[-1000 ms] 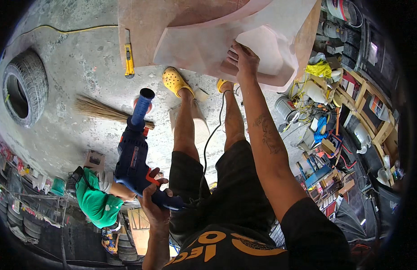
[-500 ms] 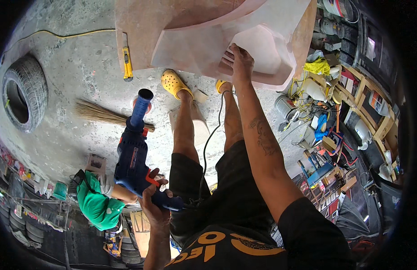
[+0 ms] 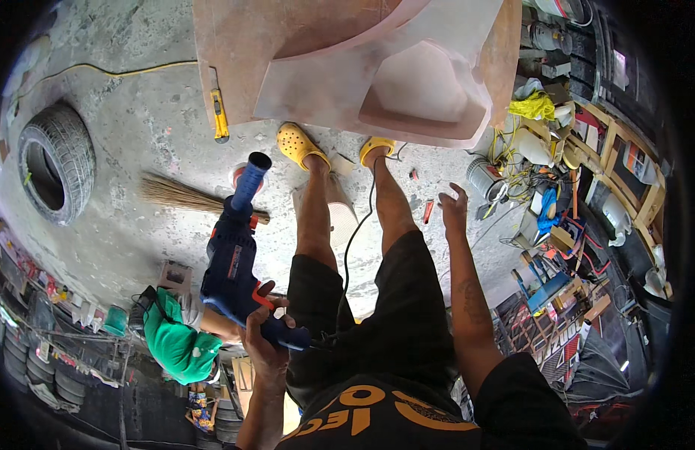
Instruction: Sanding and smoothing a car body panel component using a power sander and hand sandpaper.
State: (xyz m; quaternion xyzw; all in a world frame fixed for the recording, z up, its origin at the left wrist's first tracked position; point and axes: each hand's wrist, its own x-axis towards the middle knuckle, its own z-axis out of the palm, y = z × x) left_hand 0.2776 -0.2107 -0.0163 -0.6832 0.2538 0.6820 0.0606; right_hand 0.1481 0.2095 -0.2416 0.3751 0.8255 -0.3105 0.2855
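Note:
My left hand [image 3: 266, 337] grips the rear handle of a dark blue corded power tool [image 3: 229, 262], fingers by its red trigger. The tool points away from me, with a ribbed blue grip at its far end; I cannot make out its exact kind. A black cord [image 3: 355, 240] runs up from near its handle past my legs. My right hand [image 3: 455, 210] hangs free over the floor, fingers apart, holding nothing. Beyond my feet lies a pale pinkish moulded panel [image 3: 310, 90] with a recessed pocket, resting on a brown board [image 3: 227, 45].
A yellow utility knife [image 3: 219, 116] lies by the board's left edge. A tyre [image 3: 74, 165] and a straw broom [image 3: 186, 196] are on the left. Another person in green [image 3: 175, 341] bends low at the lower left. Cables, a can [image 3: 484, 178] and tools clutter the right.
My right hand has left the panel's recess and come down toward me to the right. My left hand still holds the power tool, and the view has shifted slightly.

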